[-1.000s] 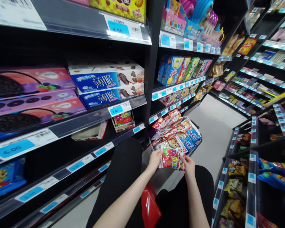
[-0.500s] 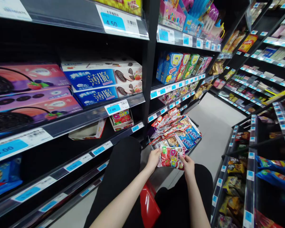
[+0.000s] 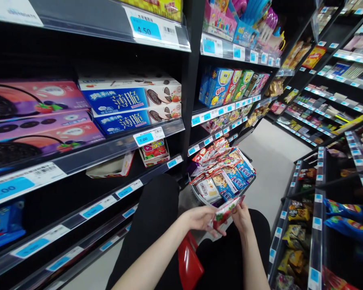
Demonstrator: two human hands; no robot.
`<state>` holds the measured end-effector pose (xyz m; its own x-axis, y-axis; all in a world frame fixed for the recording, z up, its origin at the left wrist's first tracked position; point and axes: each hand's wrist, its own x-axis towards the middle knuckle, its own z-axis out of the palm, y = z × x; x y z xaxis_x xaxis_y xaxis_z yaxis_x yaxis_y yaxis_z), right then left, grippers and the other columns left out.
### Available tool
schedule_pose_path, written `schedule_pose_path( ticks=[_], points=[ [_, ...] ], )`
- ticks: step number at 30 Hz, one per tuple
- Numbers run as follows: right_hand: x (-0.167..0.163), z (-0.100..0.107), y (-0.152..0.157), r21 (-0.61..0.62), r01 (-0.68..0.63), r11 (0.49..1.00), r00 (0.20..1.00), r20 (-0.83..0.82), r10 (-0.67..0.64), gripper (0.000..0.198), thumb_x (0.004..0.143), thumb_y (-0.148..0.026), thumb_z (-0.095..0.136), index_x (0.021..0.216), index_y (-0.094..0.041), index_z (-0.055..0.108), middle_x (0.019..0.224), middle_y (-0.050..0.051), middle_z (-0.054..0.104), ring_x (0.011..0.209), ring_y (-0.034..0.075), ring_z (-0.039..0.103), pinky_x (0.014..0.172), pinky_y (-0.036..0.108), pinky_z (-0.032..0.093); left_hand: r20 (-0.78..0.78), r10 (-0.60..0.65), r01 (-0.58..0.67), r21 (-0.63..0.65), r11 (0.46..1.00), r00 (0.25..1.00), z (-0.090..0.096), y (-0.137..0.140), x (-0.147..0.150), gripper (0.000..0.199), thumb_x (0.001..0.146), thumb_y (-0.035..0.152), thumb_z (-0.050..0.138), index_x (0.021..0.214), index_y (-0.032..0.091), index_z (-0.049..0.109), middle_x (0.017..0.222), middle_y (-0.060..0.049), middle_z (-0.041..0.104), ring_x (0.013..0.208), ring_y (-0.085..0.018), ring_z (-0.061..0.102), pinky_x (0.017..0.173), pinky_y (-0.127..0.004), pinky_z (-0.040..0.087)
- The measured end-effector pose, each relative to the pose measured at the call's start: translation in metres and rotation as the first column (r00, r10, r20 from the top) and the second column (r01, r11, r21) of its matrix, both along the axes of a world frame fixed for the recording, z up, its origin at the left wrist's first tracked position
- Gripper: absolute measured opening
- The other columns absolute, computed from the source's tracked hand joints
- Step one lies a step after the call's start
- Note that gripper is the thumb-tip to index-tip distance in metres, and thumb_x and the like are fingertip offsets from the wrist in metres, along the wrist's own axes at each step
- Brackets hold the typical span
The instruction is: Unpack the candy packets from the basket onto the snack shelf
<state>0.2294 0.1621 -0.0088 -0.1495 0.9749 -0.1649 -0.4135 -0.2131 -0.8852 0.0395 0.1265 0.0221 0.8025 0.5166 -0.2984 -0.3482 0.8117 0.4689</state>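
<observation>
A small red-and-white candy bag [image 3: 225,213] is between my hands, above my lap, tilted so that it shows mostly edge-on. My right hand [image 3: 242,217] pinches it by its right end. My left hand [image 3: 201,218] is at the bag's left end with fingers apart and loosely extended; whether they touch the bag is hard to tell. Just beyond my hands, a dark basket [image 3: 196,195] stands on the floor, filled with snack packets: blue ones [image 3: 237,177], a white one [image 3: 208,190] and red-and-white ones [image 3: 211,155].
Shelves on the left hold blue and white cookie boxes [image 3: 121,100], purple-pink cookie boxes [image 3: 33,121] and, lower, a small candy box [image 3: 154,152] beside an open carton [image 3: 111,167]. A red plastic object [image 3: 189,262] is between my knees. Another snack rack [image 3: 319,217] stands at right.
The bag has turned from facing me to nearly edge-on and come slightly nearer. My left hand has loosened its pinch and opened, while the right keeps its grip. More packets show in the basket.
</observation>
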Motion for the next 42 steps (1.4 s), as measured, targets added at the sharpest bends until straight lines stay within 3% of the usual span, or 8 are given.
schedule_pose_path(
  ticks=[3, 6, 10, 15, 23, 30, 37, 42],
  points=[
    [0.0, 0.004, -0.001, 0.052, -0.064, 0.997, 0.998, -0.005, 0.064, 0.025, 0.05, -0.041, 0.079, 0.06, -0.024, 0.065, 0.085, 0.005, 0.07, 0.091, 0.025, 0.062, 0.083, 0.04, 0.048, -0.055, -0.051, 0.053, 0.04, 0.998, 0.997, -0.002, -0.007, 0.009, 0.036, 0.063, 0.023, 0.073, 0.096, 0.012, 0.063, 0.081, -0.01, 0.068, 0.068, -0.019, 0.064, 0.066, -0.029, 0.047],
    [-0.002, 0.007, -0.002, -0.009, -0.054, 0.999, 0.998, -0.012, 0.054, 0.03, 0.061, -0.043, 0.072, 0.085, -0.025, 0.067, 0.098, 0.007, 0.068, 0.1, 0.026, 0.059, 0.086, 0.042, 0.046, -0.202, 0.191, -0.172, 0.111, 0.979, 0.96, -0.007, -0.006, 0.019, 0.045, 0.05, 0.014, 0.078, 0.092, 0.012, 0.064, 0.079, -0.007, 0.069, 0.074, -0.02, 0.064, 0.072, -0.03, 0.047],
    [-0.01, 0.006, -0.003, -0.076, -0.091, 0.993, 0.989, -0.127, 0.081, 0.054, 0.072, -0.06, 0.054, 0.112, -0.026, 0.057, 0.11, 0.008, 0.064, 0.101, 0.027, 0.059, 0.085, 0.044, 0.047, -0.337, 0.623, -0.492, 0.4, 0.773, 0.706, -0.019, 0.006, 0.024, 0.056, 0.052, 0.019, 0.077, 0.104, 0.012, 0.058, 0.099, -0.01, 0.067, 0.092, -0.024, 0.061, 0.082, -0.032, 0.045],
    [-0.024, -0.005, -0.003, -0.053, -0.046, 0.998, 0.998, 0.038, 0.048, 0.04, 0.062, -0.036, 0.074, 0.098, -0.023, 0.062, 0.093, 0.003, 0.07, 0.086, 0.024, 0.064, 0.078, 0.038, 0.051, -0.394, 0.741, -0.438, 0.62, 0.651, 0.543, -0.033, 0.017, 0.02, 0.044, 0.069, 0.036, 0.065, 0.105, 0.012, 0.056, 0.109, -0.012, 0.063, 0.102, -0.026, 0.056, 0.089, -0.035, 0.042],
    [-0.025, -0.009, 0.0, -0.076, -0.01, 0.997, 0.992, 0.124, 0.019, 0.039, 0.06, -0.037, 0.074, 0.091, -0.019, 0.059, 0.087, 0.004, 0.07, 0.078, 0.024, 0.065, 0.069, 0.037, 0.053, -0.373, 0.73, -0.432, 0.62, 0.656, 0.573, -0.025, 0.016, 0.019, 0.04, 0.068, 0.037, 0.065, 0.098, 0.011, 0.061, 0.096, -0.009, 0.068, 0.095, -0.025, 0.06, 0.084, -0.034, 0.045],
    [-0.031, -0.014, -0.002, 0.137, 0.124, 0.983, 0.901, 0.399, -0.169, 0.065, 0.065, -0.04, 0.069, 0.12, -0.02, 0.042, 0.106, 0.008, 0.062, 0.093, 0.024, 0.061, 0.078, 0.037, 0.051, -0.393, 0.786, -0.523, 0.592, 0.613, 0.477, -0.026, 0.016, 0.021, 0.039, 0.065, 0.028, 0.069, 0.099, 0.012, 0.06, 0.098, -0.01, 0.068, 0.09, -0.024, 0.062, 0.082, -0.034, 0.046],
    [-0.034, -0.012, -0.002, 0.133, -0.041, 0.99, 0.879, 0.477, -0.027, 0.041, 0.065, -0.043, 0.067, 0.093, -0.015, 0.059, 0.088, 0.007, 0.067, 0.083, 0.024, 0.062, 0.077, 0.037, 0.05, -0.349, 0.8, -0.629, 0.494, 0.6, 0.489, -0.028, 0.018, 0.021, 0.048, 0.056, 0.023, 0.076, 0.1, 0.012, 0.06, 0.1, -0.011, 0.068, 0.092, -0.024, 0.062, 0.082, -0.033, 0.047],
    [-0.028, -0.003, -0.003, 0.058, -0.049, 0.997, 0.908, 0.417, 0.02, 0.049, 0.063, -0.044, 0.068, 0.102, -0.017, 0.055, 0.091, 0.007, 0.067, 0.082, 0.024, 0.063, 0.071, 0.036, 0.052, -0.307, 0.791, -0.739, 0.291, 0.607, 0.529, -0.028, 0.016, 0.022, 0.045, 0.054, 0.022, 0.078, 0.095, 0.01, 0.063, 0.093, -0.012, 0.07, 0.087, -0.025, 0.064, 0.079, -0.033, 0.049]
  ],
)
